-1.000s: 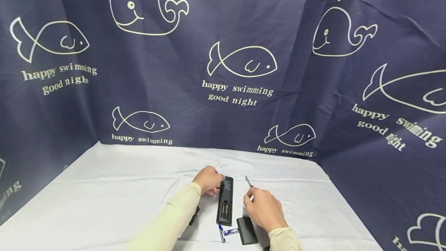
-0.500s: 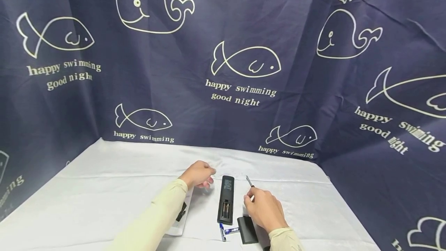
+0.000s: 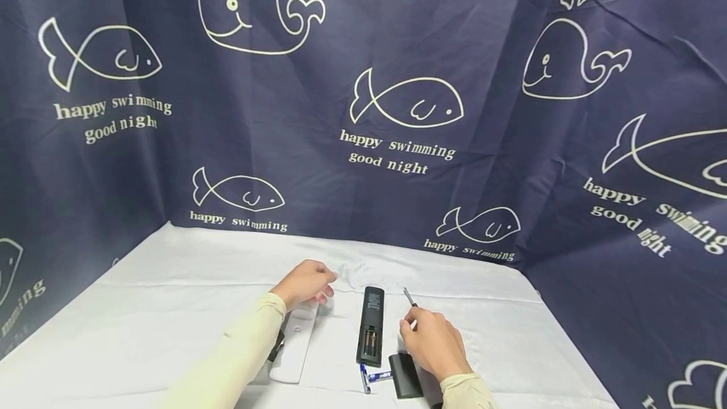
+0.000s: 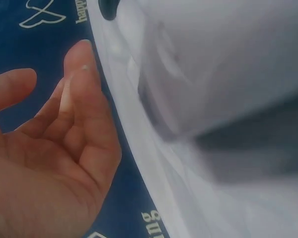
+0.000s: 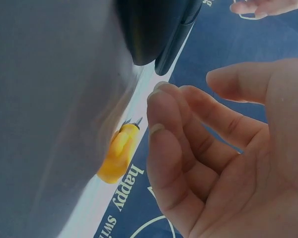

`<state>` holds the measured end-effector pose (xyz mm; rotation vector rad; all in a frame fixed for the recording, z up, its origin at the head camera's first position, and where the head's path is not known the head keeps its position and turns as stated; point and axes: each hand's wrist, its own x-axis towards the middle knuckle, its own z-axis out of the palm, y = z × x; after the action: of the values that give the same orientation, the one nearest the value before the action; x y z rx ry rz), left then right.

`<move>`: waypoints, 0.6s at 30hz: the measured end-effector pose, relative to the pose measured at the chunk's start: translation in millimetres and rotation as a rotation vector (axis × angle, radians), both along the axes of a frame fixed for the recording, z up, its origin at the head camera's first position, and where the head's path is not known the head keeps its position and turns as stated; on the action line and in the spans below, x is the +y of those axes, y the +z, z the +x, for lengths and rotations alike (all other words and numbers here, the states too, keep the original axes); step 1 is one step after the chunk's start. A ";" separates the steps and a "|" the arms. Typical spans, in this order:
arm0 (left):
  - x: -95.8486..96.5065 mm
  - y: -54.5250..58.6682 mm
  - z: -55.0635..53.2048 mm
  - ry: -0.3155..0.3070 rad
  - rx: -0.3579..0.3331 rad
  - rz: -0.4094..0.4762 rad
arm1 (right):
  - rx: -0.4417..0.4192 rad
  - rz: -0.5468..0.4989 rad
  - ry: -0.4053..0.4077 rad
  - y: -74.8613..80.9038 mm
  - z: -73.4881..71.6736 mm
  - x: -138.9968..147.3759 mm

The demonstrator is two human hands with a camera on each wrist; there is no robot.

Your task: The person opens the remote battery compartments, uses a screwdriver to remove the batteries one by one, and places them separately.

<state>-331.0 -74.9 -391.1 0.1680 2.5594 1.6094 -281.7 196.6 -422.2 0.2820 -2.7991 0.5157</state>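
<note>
Face down on the white cloth lies a black remote control (image 3: 372,308), its battery compartment uncovered with batteries inside. My left hand (image 3: 307,283) hovers left of it, loosely bent and holding nothing; its fingers (image 4: 89,104) show bare in the left wrist view. A long white slab-like object (image 3: 295,349) lies just below that hand. To the remote's right is my right hand (image 3: 434,341), loosely curled with nothing between thumb and fingers. Beyond its fingertips lies a yellow-handled tool (image 5: 120,153) with thin metal tips, whose handle the hand hides in the head view.
Two blue batteries (image 3: 365,379) lie at the remote's near end. Beside them sits a flat black case-like object (image 3: 405,376). A small black item (image 3: 276,344) is partly hidden by the left sleeve. Dark blue fish-print curtain (image 3: 318,112) stands around the table's far side.
My left hand has moved left, away from the far end of the black remote control, uncovering the white object. My right hand stays in place. The head view has shifted slightly.
</note>
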 end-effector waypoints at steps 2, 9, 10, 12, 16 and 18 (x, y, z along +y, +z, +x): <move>-5.1 -1.8 -0.1 0.019 0.007 0.001 | -0.001 -0.001 0.000 0.0 0.1 0.2; -22.6 -10.2 -2.1 0.065 0.051 -0.027 | 0.001 -0.008 0.000 2.4 -0.6 -0.4; -25.1 -11.4 -2.1 0.069 0.052 -0.032 | -0.001 -0.008 0.000 2.6 -0.5 -0.6; -30.2 -14.0 -2.3 0.078 0.053 -0.036 | -0.008 -0.006 -0.002 2.7 -0.3 -0.8; -39.0 -17.8 -0.7 0.098 0.035 -0.015 | -0.015 -0.004 -0.003 2.4 0.3 -0.4; -42.4 -19.7 0.2 0.109 0.028 0.001 | -0.016 -0.004 -0.003 2.0 0.3 -0.4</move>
<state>-330.8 -117.3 -410.9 0.0521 2.6313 1.6561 -281.4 196.2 -420.2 0.2741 -2.8137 0.5251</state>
